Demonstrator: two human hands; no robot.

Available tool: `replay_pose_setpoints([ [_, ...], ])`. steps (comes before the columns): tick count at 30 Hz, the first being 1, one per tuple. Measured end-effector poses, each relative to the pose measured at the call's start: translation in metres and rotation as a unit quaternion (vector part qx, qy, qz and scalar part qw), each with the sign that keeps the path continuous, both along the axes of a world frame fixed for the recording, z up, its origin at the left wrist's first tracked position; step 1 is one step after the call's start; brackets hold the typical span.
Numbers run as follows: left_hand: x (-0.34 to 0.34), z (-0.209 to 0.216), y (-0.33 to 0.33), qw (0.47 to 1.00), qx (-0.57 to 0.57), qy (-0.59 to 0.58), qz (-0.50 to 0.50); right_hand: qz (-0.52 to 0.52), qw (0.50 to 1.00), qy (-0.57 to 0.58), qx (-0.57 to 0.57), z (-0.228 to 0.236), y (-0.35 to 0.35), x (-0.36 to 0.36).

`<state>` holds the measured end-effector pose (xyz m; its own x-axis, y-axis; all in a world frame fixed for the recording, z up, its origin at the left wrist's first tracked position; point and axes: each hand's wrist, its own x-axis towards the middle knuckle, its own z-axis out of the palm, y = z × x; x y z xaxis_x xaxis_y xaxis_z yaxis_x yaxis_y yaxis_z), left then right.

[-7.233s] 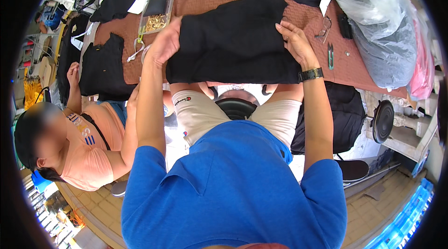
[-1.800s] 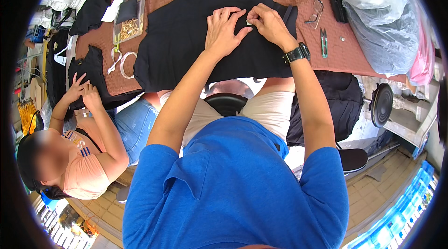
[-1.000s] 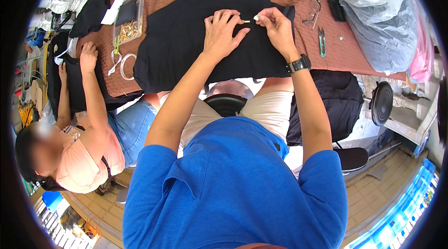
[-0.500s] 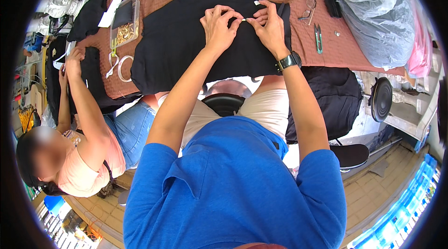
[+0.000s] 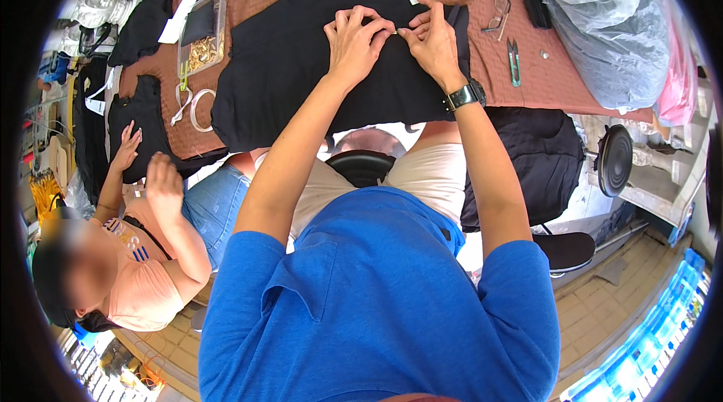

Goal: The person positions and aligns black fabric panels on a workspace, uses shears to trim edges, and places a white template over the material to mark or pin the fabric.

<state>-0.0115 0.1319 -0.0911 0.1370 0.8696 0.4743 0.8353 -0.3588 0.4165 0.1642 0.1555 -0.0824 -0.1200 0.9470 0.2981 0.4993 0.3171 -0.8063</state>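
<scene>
A black garment [image 5: 290, 63] lies spread flat on the table in front of me. Over its upper right part, my left hand [image 5: 354, 44] pinches a tiny pale piece [image 5: 395, 31] between thumb and index fingertip. From the other side, my right hand [image 5: 433, 39], a dark watch on its wrist, pinches at the same piece. It is too small to tell its kind, and fingertips cover most of it. A second small white tab [image 5: 413, 1] shows by the right hand's raised fingers, against the black cloth.
On the brown tablecloth [image 5: 489, 71] lie green-handled thread snips [image 5: 514, 63], eyeglasses [image 5: 497, 12] and a black case [image 5: 536, 7]. A clear box [image 5: 202, 48] holds gold-coloured bits beside a white tape loop [image 5: 202, 110]. Plastic-wrapped bundles [image 5: 610, 33] fill the right. A co-worker [image 5: 143, 266] sits at left.
My hands stay in nearly the same place, with slight finger shifts around the pale piece. The co-worker's hands have come down and apart, nearer their body.
</scene>
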Motion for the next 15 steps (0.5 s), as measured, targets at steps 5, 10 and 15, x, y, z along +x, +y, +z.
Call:
replay_pose_setpoints([
  [5,-0.002,0.006,-0.001,0.998,-0.035,-0.049,-0.029,0.011,0.998,0.063,-0.026,-0.007,0.002,0.004],
  [10,-0.039,0.01,-0.005,0.991,-0.04,-0.121,-0.046,0.039,0.925,0.356,-0.13,-0.012,0.013,0.026],
  [15,-0.057,0.006,-0.029,0.997,0.022,0.058,0.042,0.0,0.951,0.3,-0.072,-0.001,0.021,0.004],
])
